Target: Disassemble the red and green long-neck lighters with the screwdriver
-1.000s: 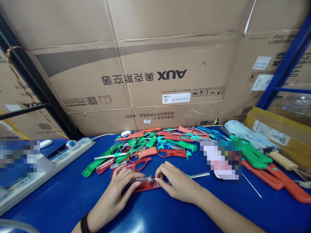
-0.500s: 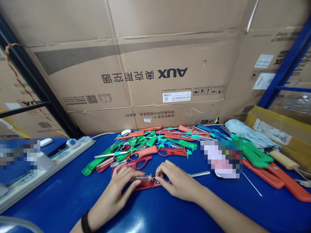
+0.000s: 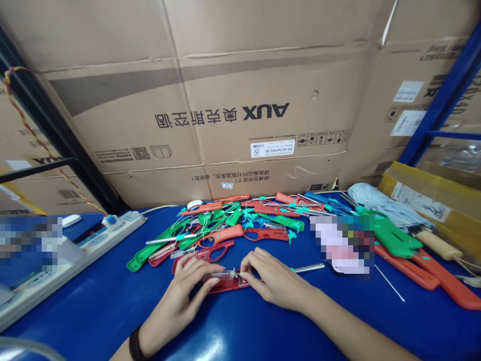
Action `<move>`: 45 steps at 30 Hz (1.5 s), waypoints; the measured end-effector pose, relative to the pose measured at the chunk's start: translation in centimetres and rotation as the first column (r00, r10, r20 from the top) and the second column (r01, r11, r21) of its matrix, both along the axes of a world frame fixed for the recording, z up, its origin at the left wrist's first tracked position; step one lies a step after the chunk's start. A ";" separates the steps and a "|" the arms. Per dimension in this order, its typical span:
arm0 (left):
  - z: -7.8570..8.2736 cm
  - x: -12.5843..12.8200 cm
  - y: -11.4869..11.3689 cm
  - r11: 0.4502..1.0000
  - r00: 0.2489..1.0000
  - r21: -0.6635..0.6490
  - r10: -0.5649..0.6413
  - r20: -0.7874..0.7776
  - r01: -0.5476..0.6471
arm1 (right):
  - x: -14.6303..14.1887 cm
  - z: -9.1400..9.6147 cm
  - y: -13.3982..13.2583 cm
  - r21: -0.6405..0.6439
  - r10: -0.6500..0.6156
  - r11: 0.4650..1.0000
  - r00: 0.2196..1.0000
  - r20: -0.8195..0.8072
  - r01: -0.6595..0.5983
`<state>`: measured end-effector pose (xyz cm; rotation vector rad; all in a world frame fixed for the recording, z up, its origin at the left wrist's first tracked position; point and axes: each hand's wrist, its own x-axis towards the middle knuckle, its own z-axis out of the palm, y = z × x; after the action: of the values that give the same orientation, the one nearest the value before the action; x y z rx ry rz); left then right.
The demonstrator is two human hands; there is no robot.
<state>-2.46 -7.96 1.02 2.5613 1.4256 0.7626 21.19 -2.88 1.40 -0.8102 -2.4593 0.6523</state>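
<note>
A red lighter casing half [image 3: 226, 286] lies on the blue table in front of me, its long metal tube [image 3: 308, 268] pointing right. My left hand [image 3: 188, 287] pinches a clear fuel tank [image 3: 223, 274] between thumb and fingers, just over the casing's left part. At the tank's valve end, the thumb and forefinger of my right hand [image 3: 272, 277] are pressed together over the casing, beside a thin pale wire [image 3: 242, 281]. The fingertips hide what they hold there. Right behind my left hand is another red casing piece [image 3: 222, 250] with a trigger loop.
A heap of red, green and orange lighter parts [image 3: 233, 218] spreads behind my hands. To the left runs a white power strip [image 3: 108, 238]. Green and orange lighters [image 3: 394, 235], a thin rod [image 3: 390, 283] and a yellow-taped box [image 3: 424, 200] sit right. Cardboard [image 3: 225, 75] stands behind.
Both hands stay almost in place, with only a slight shift of the fingers at the tank's valve end. The whole view has moved very slightly.
</note>
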 end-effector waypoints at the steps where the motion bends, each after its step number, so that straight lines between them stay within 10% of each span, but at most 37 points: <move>1: 0.0 0.0 0.0 1.000 1.000 0.003 -0.002 0.002 0.002 | 0.0 0.0 0.0 0.002 -0.001 1.000 1.000 0.000 0.001; 45: 0.0 0.4 0.0 0.997 0.999 0.072 0.020 0.036 -0.023 | 0.0 -0.2 0.1 0.002 -0.046 0.999 0.998 -0.052 0.046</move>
<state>-2.10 -7.96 1.05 2.5757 1.4436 0.8735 21.24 -2.74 1.20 -0.8359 -2.3870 0.6449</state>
